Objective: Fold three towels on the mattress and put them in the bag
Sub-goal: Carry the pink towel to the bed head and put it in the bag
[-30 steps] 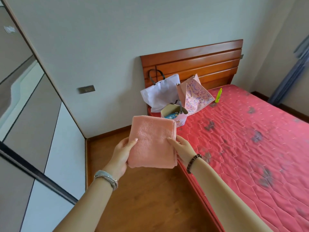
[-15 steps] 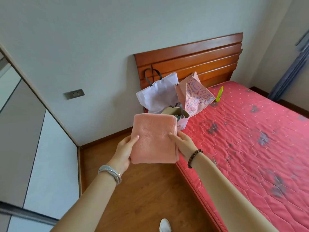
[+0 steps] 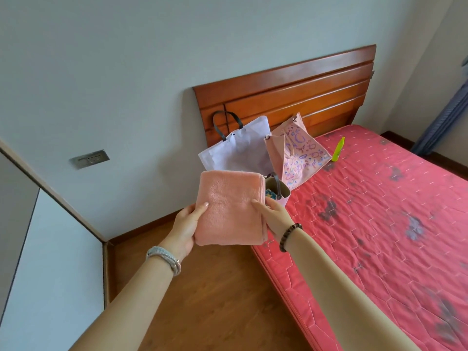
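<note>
A folded pink towel (image 3: pixel 230 206) is held up in the air over the wooden floor, just left of the red mattress (image 3: pixel 379 211). My left hand (image 3: pixel 186 228) grips its lower left edge, thumb on the front. My right hand (image 3: pixel 274 214) pinches its right edge. Right behind the towel, at the mattress corner, stands a small open bag (image 3: pixel 278 191) with a dark handle and something blue inside. A white bag (image 3: pixel 238 148) and a pink patterned bag (image 3: pixel 296 153) lean on the headboard behind it.
A wooden headboard (image 3: pixel 291 97) closes the far end of the bed. A yellow-green bottle (image 3: pixel 338 146) lies on the mattress near it. White wardrobe panels (image 3: pixel 50 262) stand at the left, a wall socket (image 3: pixel 89 158) on the wall, and a blue curtain (image 3: pixel 445 122) at far right.
Both hands have carried the folded towel forward toward the small open bag at the mattress corner; the bags and headboard now look nearer. The grip on the towel is unchanged.
</note>
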`<act>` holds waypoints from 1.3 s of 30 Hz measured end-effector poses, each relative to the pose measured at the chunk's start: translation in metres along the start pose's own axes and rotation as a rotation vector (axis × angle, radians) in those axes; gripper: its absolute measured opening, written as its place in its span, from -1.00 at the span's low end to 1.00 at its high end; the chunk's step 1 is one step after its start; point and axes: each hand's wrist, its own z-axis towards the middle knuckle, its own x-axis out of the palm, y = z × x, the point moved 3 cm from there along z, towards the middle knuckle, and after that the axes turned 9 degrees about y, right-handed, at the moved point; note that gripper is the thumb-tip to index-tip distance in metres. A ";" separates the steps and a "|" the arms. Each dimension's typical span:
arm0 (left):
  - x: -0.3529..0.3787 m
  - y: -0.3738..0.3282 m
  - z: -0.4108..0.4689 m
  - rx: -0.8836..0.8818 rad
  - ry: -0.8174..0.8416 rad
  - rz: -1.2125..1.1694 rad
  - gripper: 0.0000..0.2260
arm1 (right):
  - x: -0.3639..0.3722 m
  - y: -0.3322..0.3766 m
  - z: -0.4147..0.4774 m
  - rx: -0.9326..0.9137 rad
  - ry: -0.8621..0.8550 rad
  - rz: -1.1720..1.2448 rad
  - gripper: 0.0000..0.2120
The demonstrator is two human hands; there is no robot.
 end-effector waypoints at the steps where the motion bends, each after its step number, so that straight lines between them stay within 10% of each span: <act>1: 0.000 -0.001 0.008 -0.006 0.004 -0.002 -0.60 | -0.002 0.000 0.007 0.010 -0.003 -0.005 -0.80; 39: -0.023 -0.030 0.351 -0.347 0.445 0.226 -0.70 | -0.018 -0.046 0.242 0.309 -0.482 0.158 -0.83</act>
